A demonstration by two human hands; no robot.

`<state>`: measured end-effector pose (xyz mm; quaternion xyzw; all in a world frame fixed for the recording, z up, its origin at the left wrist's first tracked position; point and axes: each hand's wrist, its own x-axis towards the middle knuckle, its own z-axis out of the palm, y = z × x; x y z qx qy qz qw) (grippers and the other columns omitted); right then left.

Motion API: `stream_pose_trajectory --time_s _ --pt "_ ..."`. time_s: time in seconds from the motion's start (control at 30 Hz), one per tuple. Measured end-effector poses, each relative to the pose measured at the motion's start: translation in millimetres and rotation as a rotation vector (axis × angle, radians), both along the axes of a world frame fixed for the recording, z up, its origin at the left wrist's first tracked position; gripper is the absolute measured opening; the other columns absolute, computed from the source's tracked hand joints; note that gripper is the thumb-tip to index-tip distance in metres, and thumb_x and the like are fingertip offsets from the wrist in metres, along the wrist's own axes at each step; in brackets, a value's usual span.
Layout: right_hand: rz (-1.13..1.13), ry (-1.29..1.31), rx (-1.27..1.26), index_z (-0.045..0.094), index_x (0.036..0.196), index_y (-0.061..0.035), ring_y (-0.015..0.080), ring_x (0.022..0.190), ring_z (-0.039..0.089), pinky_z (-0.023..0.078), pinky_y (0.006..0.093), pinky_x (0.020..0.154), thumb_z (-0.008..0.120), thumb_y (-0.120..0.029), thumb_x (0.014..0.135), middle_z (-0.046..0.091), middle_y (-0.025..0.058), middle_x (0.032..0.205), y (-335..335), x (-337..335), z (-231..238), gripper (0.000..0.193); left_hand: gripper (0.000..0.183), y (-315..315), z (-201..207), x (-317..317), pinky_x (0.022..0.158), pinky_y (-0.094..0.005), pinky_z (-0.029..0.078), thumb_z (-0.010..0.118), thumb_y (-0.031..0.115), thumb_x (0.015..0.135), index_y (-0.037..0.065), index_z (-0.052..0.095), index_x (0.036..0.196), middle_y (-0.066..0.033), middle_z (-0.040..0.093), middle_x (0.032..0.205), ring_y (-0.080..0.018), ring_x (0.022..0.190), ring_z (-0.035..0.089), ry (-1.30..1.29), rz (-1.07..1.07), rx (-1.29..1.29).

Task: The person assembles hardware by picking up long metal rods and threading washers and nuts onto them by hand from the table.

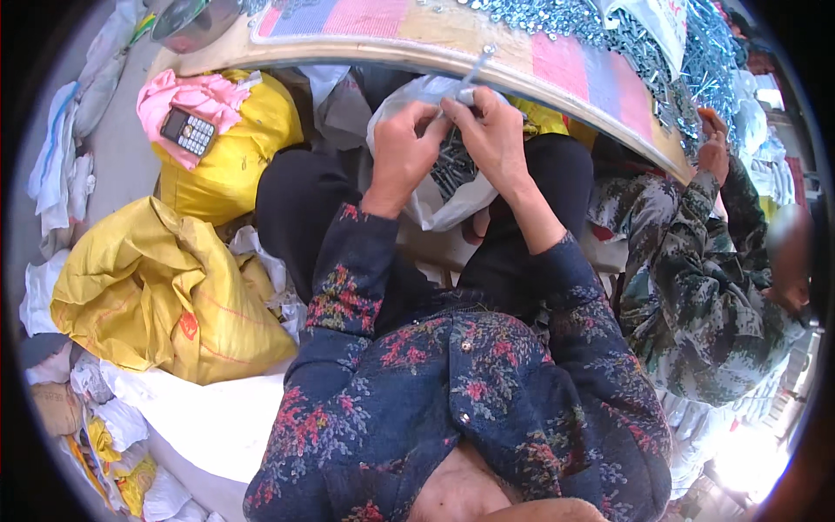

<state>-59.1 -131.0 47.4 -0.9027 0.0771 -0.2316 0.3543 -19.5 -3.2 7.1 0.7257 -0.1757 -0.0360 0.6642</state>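
Observation:
My left hand (404, 150) and my right hand (492, 137) meet above an open white plastic bag (428, 213) between my knees. Long metal bolts (452, 167) lie inside the bag. A slim metal bolt (477, 64) with a round end slants up from my right fingertips, past the table edge. My right fingers are pinched, with a pale wrap on one of them. The left thumb and index finger are pressed together beside them; whatever they hold is hidden.
A curved table (417, 39) with a striped mat stands ahead, heaped with metal fasteners (635, 65) at the right. A metal bowl (191, 24) is at its far left. Left are yellow sacks (165, 291), a pink cloth (165, 96) and a phone (188, 131). A camouflage-clad person (704, 287) sits right.

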Motion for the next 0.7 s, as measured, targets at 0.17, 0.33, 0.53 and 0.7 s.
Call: stream_pose_trajectory --time_s 0.17,0.33,0.53,0.7 --pt "-0.105 0.076 0.021 0.066 0.085 -0.0012 0.0338 0.074 0.065 0.050 0.0390 0.066 0.071 -0.033 0.082 0.065 0.0150 0.080 -35 -10 10 0.032 0.035 16 1 10 0.077 -0.0351 0.050 0.075 0.024 0.076 0.000 0.068 0.100 -0.0140 0.070 0.087 -0.0226 0.086 0.068 -0.047 -0.033 0.189" --pt "-0.137 -0.049 -0.207 0.064 0.089 -0.0046 0.0336 0.073 0.063 0.049 0.0423 0.066 0.067 -0.025 0.084 0.061 0.0158 0.084 -54 30 12 0.021 0.029 20 21 -1 0.057 -0.0243 0.047 0.071 0.019 0.084 -0.003 0.067 0.103 -0.0037 0.067 0.079 -0.0092 0.064 0.058 0.340 -0.240 -0.071" --pt "-0.056 -0.031 -0.371 0.062 0.090 -0.0068 0.0396 0.083 0.061 0.050 0.0467 0.071 0.064 -0.019 0.082 0.060 0.0179 0.094 -95 70 -31 0.015 0.039 40 153 -6 0.049 -0.0189 0.040 0.065 0.008 0.086 -0.006 0.054 0.121 -0.0096 0.065 0.088 -0.0069 0.062 0.053 -0.144 -0.376 -0.507" --pt "-0.296 -0.158 -0.292 0.064 0.101 -0.0031 0.0346 0.088 0.062 0.050 0.0414 0.075 0.064 -0.018 0.083 0.061 0.0198 0.104 -113 63 -11 0.023 0.064 59 193 -2 0.047 -0.0205 0.040 0.053 0.035 0.096 -0.014 0.034 0.133 -0.0166 0.056 0.089 -0.0124 0.055 0.049 -0.397 -0.405 -0.585"
